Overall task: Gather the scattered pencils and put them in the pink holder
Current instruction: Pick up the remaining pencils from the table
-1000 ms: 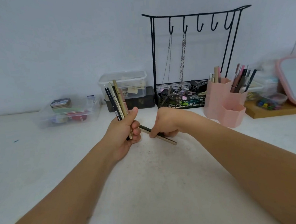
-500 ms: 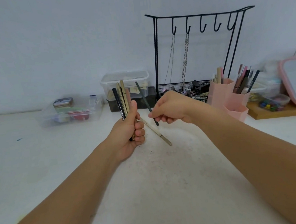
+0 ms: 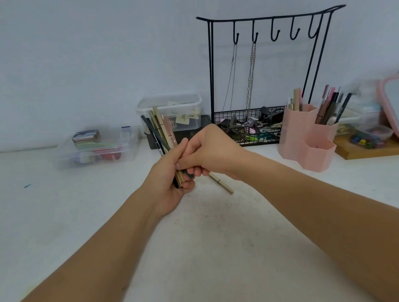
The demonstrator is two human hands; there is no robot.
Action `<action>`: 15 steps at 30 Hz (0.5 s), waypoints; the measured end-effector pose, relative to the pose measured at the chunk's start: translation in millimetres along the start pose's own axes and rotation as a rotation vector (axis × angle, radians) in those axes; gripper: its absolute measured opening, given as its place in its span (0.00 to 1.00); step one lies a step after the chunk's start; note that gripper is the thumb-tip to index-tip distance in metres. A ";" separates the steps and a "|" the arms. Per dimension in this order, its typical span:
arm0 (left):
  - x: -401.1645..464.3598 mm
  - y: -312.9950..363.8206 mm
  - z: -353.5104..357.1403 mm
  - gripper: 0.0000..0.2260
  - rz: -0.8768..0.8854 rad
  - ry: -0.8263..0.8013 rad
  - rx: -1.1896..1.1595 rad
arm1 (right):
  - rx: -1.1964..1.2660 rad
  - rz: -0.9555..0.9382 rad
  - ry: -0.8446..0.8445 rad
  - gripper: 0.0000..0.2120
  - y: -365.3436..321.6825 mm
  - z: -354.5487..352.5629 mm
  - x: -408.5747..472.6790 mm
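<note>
The left hand [image 3: 172, 177] is gripping a bundle of pencils [image 3: 161, 130] upright, tips fanning up and away, while the right hand [image 3: 208, 153] is curling its fingers against that bundle, seemingly tucking a dark pencil in. 1 tan pencil [image 3: 221, 182] is lying on the white table [image 3: 203, 248] just below the right hand, running diagonally toward the lower right. The pink holder [image 3: 307, 140] is standing farther right, nearer the right hand, with pencils already in its 2 taller cups.
</note>
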State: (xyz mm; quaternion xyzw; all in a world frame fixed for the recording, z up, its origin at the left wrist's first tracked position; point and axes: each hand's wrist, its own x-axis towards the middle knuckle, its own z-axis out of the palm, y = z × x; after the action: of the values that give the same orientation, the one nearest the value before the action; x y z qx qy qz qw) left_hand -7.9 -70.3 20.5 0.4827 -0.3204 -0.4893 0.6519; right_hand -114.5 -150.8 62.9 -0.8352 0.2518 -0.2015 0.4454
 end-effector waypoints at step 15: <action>3.5 1.2 -1.2 0.10 -0.050 0.202 -0.039 | -0.493 0.394 -0.208 0.16 18.1 -31.6 8.3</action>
State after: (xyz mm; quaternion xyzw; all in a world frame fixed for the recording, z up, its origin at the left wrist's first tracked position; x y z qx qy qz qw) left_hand -5.3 -73.2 21.1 0.5246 -0.2313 -0.4602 0.6779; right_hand -130.0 -184.7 65.0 -0.8691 0.4029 0.0421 0.2838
